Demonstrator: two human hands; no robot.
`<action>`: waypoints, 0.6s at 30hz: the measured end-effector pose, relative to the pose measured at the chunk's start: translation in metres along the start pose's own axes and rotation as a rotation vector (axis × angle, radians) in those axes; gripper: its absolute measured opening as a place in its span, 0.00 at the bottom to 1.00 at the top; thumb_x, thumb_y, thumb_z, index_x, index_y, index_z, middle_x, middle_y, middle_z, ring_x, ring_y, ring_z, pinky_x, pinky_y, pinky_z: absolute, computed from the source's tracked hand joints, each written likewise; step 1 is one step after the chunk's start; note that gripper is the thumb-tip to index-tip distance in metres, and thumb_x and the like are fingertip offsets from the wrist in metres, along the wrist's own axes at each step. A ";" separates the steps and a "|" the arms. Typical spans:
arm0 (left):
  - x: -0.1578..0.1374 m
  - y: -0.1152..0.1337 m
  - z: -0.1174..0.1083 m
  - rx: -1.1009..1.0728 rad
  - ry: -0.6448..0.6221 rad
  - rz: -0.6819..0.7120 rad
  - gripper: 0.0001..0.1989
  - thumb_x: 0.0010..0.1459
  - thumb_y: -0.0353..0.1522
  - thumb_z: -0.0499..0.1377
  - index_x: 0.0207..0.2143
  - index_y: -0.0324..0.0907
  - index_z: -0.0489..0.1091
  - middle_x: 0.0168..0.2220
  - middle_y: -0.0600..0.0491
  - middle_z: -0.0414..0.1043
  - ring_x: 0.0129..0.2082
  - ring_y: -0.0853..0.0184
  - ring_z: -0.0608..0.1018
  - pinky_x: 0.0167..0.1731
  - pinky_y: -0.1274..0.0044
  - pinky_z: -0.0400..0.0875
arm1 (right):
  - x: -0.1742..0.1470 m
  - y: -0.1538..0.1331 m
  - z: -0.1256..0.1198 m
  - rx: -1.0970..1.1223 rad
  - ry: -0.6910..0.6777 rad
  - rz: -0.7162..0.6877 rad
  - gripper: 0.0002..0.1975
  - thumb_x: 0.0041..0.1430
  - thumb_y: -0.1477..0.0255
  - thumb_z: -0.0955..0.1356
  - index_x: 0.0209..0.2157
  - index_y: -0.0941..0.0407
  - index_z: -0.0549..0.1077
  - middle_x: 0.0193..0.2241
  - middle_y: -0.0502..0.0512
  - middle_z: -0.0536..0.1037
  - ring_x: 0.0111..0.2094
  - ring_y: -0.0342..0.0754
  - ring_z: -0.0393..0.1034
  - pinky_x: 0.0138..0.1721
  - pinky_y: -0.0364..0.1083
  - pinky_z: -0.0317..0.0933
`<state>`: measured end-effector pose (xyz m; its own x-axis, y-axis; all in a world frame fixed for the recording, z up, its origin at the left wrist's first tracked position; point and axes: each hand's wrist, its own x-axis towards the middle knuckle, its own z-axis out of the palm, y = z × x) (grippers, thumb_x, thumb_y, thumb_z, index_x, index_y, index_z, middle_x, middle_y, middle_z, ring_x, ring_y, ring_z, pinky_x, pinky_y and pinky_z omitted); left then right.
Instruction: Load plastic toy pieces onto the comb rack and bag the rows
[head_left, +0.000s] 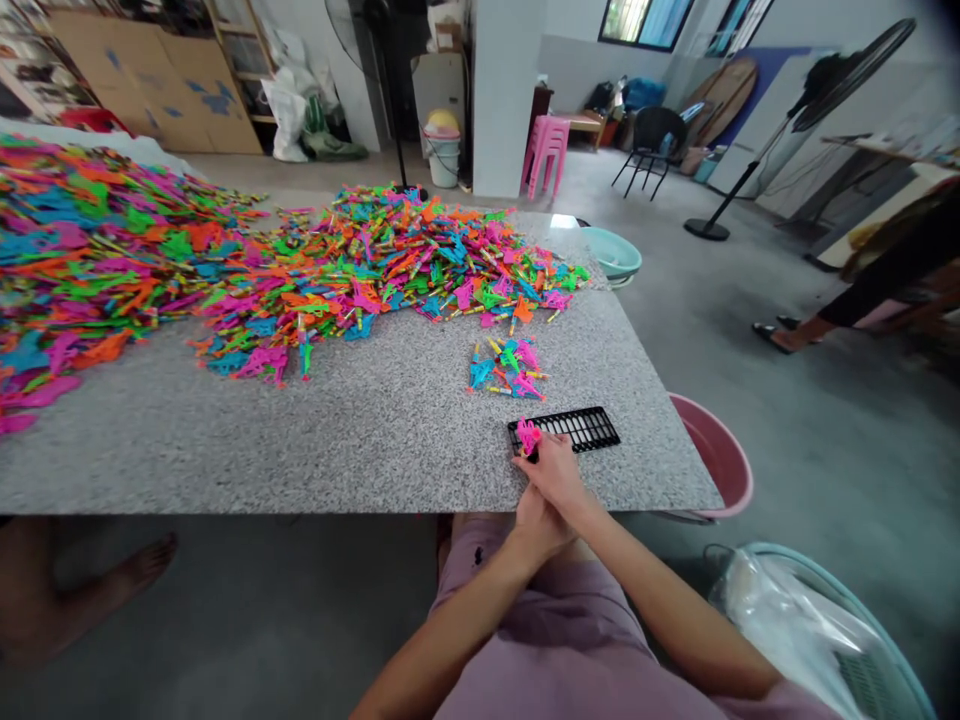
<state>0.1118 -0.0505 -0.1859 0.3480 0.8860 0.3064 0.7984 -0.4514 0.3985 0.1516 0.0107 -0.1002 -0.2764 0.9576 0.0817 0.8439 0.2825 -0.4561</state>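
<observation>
My right hand is closed, its fingertips on a small bright pink plastic toy piece near the table's front edge. Below it is my left hand, crossing under the right wrist; its fingers are mostly hidden, so its grip does not show. Just behind and beside the hands lies a black slotted plastic rack, partly covered by the pink piece and my right hand. Beyond the rack rests a little heap of pink, blue, green and yellow plastic toys.
A long pile of similar colourful toys spreads along the back and left of the speckled table. A pink basin stands by the right edge, a teal basin behind it. Another person's legs show at right, a bare foot at lower left.
</observation>
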 end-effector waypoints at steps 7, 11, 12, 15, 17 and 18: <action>-0.012 0.002 -0.052 -0.094 0.126 0.029 0.31 0.57 0.42 0.58 0.60 0.37 0.63 0.59 0.40 0.66 0.60 0.50 0.67 0.58 0.59 0.65 | -0.005 0.018 -0.020 0.259 0.002 -0.147 0.22 0.47 0.69 0.75 0.45 0.55 0.72 0.45 0.58 0.75 0.47 0.54 0.68 0.47 0.51 0.63; -0.033 -0.013 -0.084 -0.137 0.284 -0.120 0.15 0.63 0.34 0.55 0.52 0.44 0.67 0.52 0.45 0.72 0.53 0.60 0.74 0.52 0.67 0.71 | 0.021 0.053 -0.040 0.364 0.131 -0.108 0.12 0.57 0.67 0.68 0.42 0.56 0.73 0.41 0.58 0.74 0.40 0.50 0.71 0.38 0.47 0.65; -0.034 -0.018 -0.087 -0.137 0.334 -0.193 0.14 0.64 0.32 0.53 0.52 0.43 0.66 0.49 0.45 0.72 0.51 0.60 0.75 0.50 0.66 0.72 | 0.033 0.056 -0.041 0.333 0.145 -0.086 0.10 0.59 0.67 0.66 0.40 0.56 0.73 0.38 0.57 0.74 0.37 0.49 0.71 0.38 0.46 0.64; -0.021 -0.035 -0.088 -0.123 0.427 -0.338 0.17 0.63 0.33 0.56 0.53 0.40 0.62 0.46 0.43 0.71 0.47 0.57 0.76 0.46 0.63 0.74 | 0.074 0.047 -0.029 0.203 0.142 -0.010 0.08 0.58 0.69 0.68 0.39 0.56 0.73 0.39 0.58 0.75 0.38 0.49 0.70 0.42 0.47 0.62; -0.010 -0.042 -0.086 -0.113 0.420 -0.342 0.15 0.61 0.33 0.58 0.50 0.40 0.65 0.43 0.46 0.72 0.44 0.58 0.77 0.43 0.64 0.75 | 0.094 0.037 -0.017 0.170 0.095 0.052 0.09 0.52 0.71 0.71 0.36 0.57 0.72 0.38 0.57 0.75 0.40 0.50 0.69 0.41 0.46 0.61; -0.006 -0.044 -0.085 -0.108 0.406 -0.331 0.12 0.60 0.31 0.58 0.47 0.41 0.66 0.42 0.47 0.73 0.43 0.59 0.77 0.43 0.65 0.75 | 0.102 0.034 -0.013 0.177 0.065 0.075 0.09 0.50 0.72 0.73 0.33 0.57 0.71 0.36 0.56 0.75 0.39 0.50 0.69 0.40 0.45 0.61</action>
<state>0.0324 -0.0453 -0.1319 -0.1490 0.8805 0.4500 0.7705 -0.1818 0.6109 0.1580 0.1183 -0.0953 -0.1812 0.9787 0.0960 0.7656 0.2017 -0.6109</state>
